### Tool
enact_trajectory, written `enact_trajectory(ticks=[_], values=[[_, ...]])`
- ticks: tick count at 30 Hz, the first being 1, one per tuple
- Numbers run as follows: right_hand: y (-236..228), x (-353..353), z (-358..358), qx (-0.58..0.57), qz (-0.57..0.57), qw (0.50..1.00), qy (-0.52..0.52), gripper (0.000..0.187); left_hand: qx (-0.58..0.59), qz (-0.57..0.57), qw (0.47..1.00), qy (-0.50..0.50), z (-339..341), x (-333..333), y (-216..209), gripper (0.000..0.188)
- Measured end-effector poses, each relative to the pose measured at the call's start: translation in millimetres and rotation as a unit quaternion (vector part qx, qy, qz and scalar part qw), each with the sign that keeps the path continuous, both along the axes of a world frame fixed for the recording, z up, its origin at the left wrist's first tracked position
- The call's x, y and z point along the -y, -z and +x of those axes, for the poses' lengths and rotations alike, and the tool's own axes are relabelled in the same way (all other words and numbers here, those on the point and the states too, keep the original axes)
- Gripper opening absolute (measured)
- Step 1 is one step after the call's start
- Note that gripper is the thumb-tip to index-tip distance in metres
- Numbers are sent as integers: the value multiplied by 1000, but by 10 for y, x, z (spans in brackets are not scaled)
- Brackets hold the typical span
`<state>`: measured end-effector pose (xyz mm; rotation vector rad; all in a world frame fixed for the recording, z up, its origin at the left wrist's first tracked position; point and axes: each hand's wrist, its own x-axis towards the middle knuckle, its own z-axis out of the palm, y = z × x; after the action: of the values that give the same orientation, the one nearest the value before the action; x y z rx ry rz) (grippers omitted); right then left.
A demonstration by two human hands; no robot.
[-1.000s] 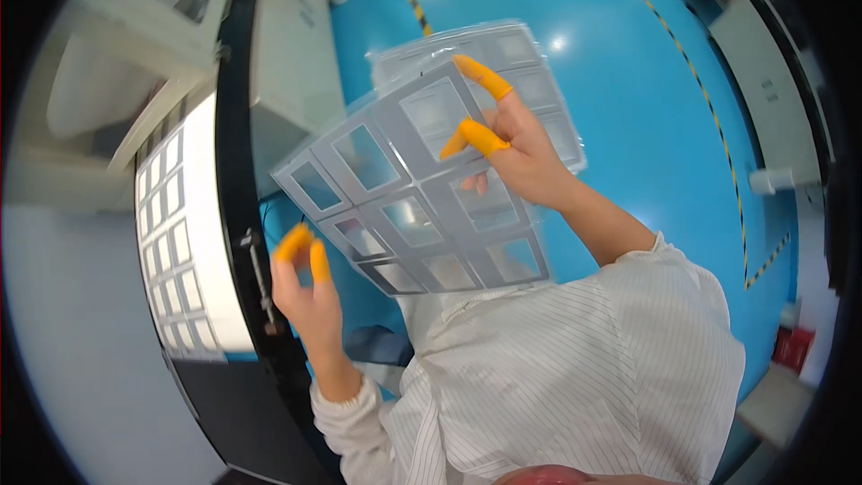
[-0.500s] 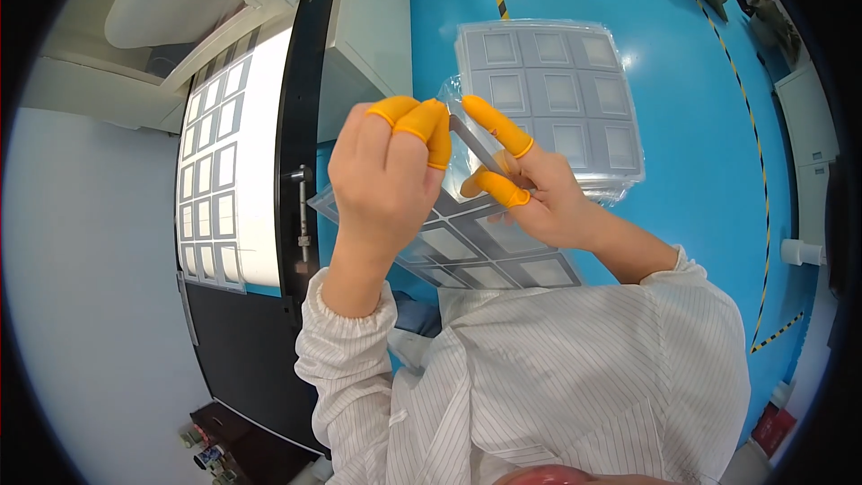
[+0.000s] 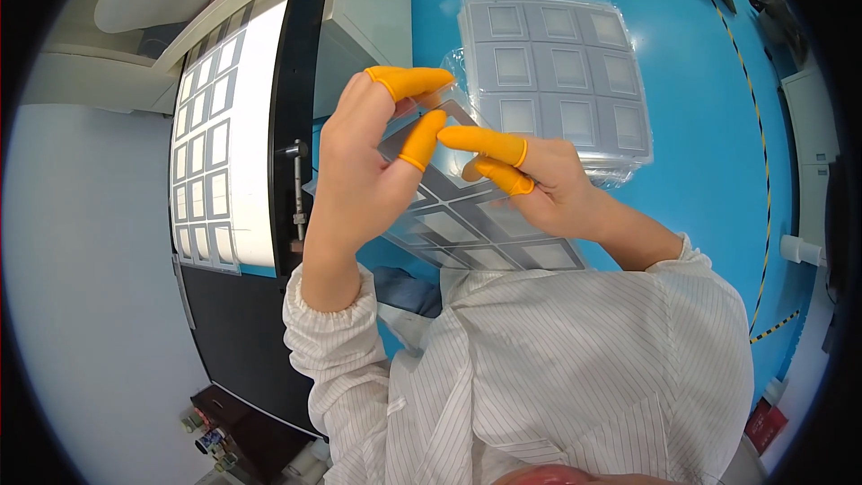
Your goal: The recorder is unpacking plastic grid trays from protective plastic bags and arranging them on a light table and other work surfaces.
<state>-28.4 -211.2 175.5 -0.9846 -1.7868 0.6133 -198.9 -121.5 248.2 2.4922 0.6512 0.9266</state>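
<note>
Yellow finger cots cover several fingertips of both my hands. My left hand (image 3: 355, 162) is at the far left corner of a clear plastic sheet (image 3: 480, 229) printed with grey-framed rectangles. Its thumb lies over the sheet's face and its index finger reaches over the far edge, so the corner sits between them. My right hand (image 3: 552, 189) closes its finger and thumb at the sheet's right edge, its fingertip close to the left thumb. The sheet hangs tilted in front of my body. Part of it is covered by my fingers.
Beyond my hands a stack of similar sheets (image 3: 566, 72) in clear plastic stands over the blue floor (image 3: 691, 162). To the left, a black-edged machine bed (image 3: 251, 341) carries white material (image 3: 256, 126) with another printed sheet (image 3: 206, 153). A metal rod (image 3: 298, 189) stands at its edge.
My hands have shifted from a close pinch at the sheet's corner. The left index finger and thumb have spread apart around the corner, and the right index finger has come down toward its thumb.
</note>
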Motion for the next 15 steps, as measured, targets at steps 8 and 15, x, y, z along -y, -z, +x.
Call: enact_trajectory(ticks=[8,15], values=[[-8,93,-37,-5,-89,996,4,45,93,-337,937,29,8,-7,-134,20],[-9,66,-79,-113,-130,985,-2,65,128,35,991,-33,75,49,197,22]])
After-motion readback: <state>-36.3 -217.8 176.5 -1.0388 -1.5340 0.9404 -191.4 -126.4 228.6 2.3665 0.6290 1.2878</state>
